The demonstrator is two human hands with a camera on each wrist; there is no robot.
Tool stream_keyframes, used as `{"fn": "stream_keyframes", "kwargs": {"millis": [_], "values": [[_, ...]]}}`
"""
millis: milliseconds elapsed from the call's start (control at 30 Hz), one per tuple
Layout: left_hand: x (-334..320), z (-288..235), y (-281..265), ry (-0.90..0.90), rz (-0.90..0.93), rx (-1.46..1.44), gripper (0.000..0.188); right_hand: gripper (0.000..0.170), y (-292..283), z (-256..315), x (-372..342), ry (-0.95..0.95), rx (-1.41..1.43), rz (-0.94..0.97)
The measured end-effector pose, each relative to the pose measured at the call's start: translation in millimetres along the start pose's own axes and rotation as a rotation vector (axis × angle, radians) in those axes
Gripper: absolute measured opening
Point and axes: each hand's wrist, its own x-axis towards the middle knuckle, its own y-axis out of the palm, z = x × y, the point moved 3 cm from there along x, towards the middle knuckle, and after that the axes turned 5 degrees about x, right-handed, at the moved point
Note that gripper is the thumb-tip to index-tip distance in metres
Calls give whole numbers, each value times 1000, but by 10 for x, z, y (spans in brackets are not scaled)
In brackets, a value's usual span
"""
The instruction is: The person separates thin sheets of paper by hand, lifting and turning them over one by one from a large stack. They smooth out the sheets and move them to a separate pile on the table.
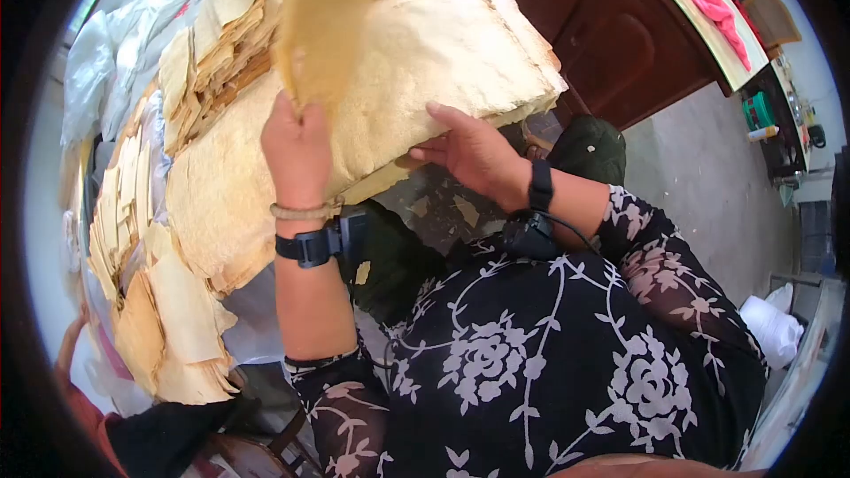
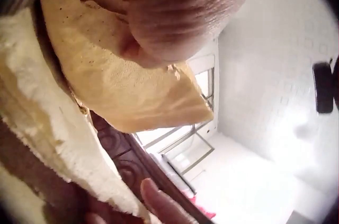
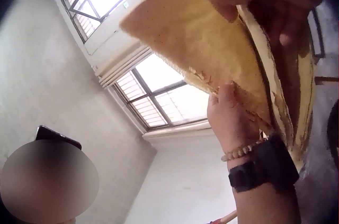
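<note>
My left hand (image 1: pixel 299 146) pinches the near edge of a thin tan sheet (image 1: pixel 329 26), thumb on one side. The sheet stands raised over a broad pale pile of similar sheets (image 1: pixel 434 62) and is blurred in the head view. Its stiff, slightly speckled face shows in the left wrist view, and its edge in the right wrist view is ragged. My right hand (image 1: pixel 482 155) is at the pile's near edge, thumb over the top and fingers extended along the side. In the right wrist view that hand is partly cut off by the frame.
More bundles of tan sheets (image 1: pixel 217 44) lie at the back left, beside clear plastic wrapping (image 1: pixel 111 62). Loose sheets (image 1: pixel 181 327) hang at the left edge. A dark red wooden cabinet (image 1: pixel 620 26) stands behind. Another person's arm (image 1: pixel 71 341) shows at far left.
</note>
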Motion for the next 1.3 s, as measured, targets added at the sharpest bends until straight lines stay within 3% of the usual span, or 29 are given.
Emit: {"fn": "stream_keyframes", "kwargs": {"millis": [67,100,167,300,400,667,800,867,900,1000,1067,1100,1167,1200,1300], "values": [[-36,200,30,-123,-51,-412,26,39,78,-73,70,-35,8,-45],[-83,234,82,-119,-44,-414,26,37,83,-90,79,-60,10,-87],[-187,359,183,-347,-48,-633,27,37,73,-87,87,-67,-46,-111],[-281,360,258,-313,-63,-668,26,39,93,-72,100,-122,-131,-169],[-283,344,290,-195,21,-562,26,43,189,17,39,-163,-200,-59],[-311,104,370,-34,55,-161,35,48,192,56,95,-95,-315,-33],[-255,160,356,-76,32,-66,33,43,132,7,121,-113,-254,-108],[-203,417,365,-267,49,-88,32,38,57,-63,170,-140,-216,-158],[-197,476,377,-267,51,-86,32,32,48,-68,174,-170,-177,-208],[-219,544,402,-362,-22,-342,31,30,48,-70,158,-181,-195,-235],[-304,249,381,-197,-24,-224,25,31,32,-74,175,-157,-202,-231],[-350,161,389,-198,-23,-225,25,31,26,-79,183,-134,-211,-227],[-429,-100,412,268,-76,286,27,31,17,-82,187,-136,-192,-238],[-462,-139,441,437,-121,391,29,31,14,-90,189,-138,-171,-245],[-492,-81,533,376,-140,451,25,31,35,-108,194,-185,-186,-272]]}}
